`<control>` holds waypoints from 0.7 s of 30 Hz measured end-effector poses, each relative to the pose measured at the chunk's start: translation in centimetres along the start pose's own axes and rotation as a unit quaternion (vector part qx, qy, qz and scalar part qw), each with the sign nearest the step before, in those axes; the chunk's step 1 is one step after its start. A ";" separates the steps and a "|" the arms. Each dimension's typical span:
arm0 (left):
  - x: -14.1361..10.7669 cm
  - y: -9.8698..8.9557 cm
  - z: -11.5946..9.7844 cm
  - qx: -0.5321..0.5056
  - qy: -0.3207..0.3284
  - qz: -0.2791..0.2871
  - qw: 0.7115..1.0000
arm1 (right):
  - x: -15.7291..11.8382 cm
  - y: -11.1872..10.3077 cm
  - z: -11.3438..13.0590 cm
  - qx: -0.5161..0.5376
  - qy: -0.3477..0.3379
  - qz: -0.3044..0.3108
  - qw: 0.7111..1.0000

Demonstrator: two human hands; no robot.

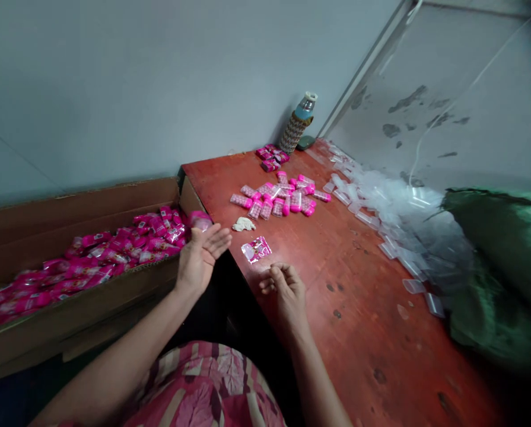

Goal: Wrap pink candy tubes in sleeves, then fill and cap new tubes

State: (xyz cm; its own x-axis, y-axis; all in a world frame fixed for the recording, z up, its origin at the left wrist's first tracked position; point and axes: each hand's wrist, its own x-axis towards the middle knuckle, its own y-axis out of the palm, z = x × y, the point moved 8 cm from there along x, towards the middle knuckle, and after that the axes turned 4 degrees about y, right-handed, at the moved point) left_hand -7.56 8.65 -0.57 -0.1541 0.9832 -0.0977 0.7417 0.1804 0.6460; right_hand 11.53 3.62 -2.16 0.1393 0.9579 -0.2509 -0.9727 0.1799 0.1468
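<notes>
My left hand (200,258) is open, fingers stretched and palm turned to the right, beside the near right end of a long cardboard box (127,290). Just beyond its fingers is a blurred pink packet (200,221), at the box's corner; I cannot tell whether they touch. Over the red table's edge, my right hand (286,287) has curled fingers with the thumb against them. Anything in that pinch is too small to make out. A flat pink printed wrapper (256,249) lies just ahead of it, and a crumpled white lump (244,224) sits farther up.
Pink packets (114,252) fill the box. On the red table (336,273) lie pink-capped clear containers (278,198) with small balls, and a few dark pink packs (272,157). A bottle (297,121) stands behind. Clear plastic cases (398,219) spill from a green sack (501,273) at right.
</notes>
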 end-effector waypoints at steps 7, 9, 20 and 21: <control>1.6 3.9 3.1 0.564 0.211 0.258 0.756 | 0.7 -1.3 0.2 -0.079 0.015 -0.003 0.997; 1.5 4.4 4.8 0.634 0.251 0.273 0.679 | 0.6 -1.2 0.2 -0.098 0.016 0.011 0.995; 0.9 4.3 4.6 0.586 0.292 0.194 0.730 | 3.1 -1.5 0.6 -0.059 -0.034 -0.046 0.997; 0.8 4.3 4.6 0.578 0.288 0.192 0.739 | 3.5 -1.2 0.7 -0.041 -0.036 -0.043 0.998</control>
State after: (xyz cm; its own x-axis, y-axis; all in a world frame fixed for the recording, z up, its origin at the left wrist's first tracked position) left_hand -1.43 10.30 -1.35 0.2074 0.8529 0.4790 0.8134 0.1217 -0.5689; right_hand 13.31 6.93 -2.57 0.2334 0.9536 -0.1904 -0.9680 0.2465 0.0479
